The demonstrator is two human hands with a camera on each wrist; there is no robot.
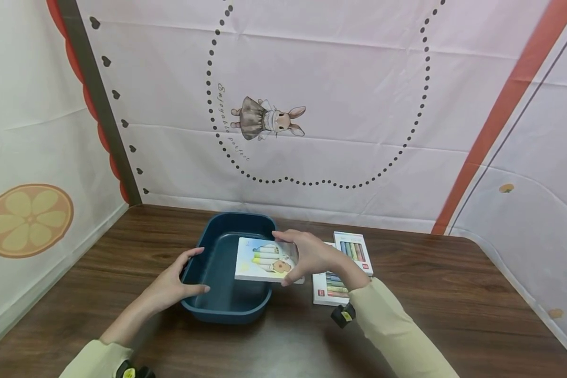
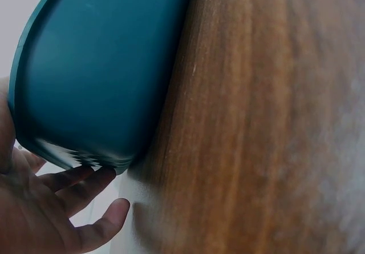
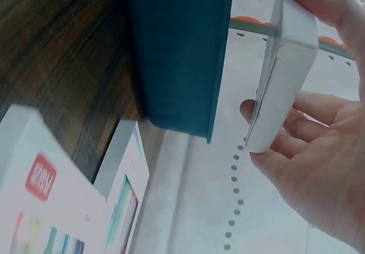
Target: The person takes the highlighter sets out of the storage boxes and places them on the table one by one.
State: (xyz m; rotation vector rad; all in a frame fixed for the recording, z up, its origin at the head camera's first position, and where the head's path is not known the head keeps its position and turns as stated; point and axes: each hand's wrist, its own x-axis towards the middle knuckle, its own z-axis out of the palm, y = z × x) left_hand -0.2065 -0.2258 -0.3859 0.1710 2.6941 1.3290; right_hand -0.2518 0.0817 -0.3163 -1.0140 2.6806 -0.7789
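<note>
A dark blue plastic bin stands on the table. My left hand grips its left side, the thumb reaching over the rim and several fingers against the outer wall. Above the bin's right side, my right hand holds a flat white box with pictures of crayons or markers and a small cartoon figure on its cover. The fingers and thumb pinch the box at opposite edges, and it is raised off the table, as the right wrist view shows. What is inside the box cannot be seen.
Right of the bin lie more white boxes, a farther one and a nearer one, with coloured sticks showing on their fronts; my right arm partly covers them. A printed cloth hangs behind the brown wooden table.
</note>
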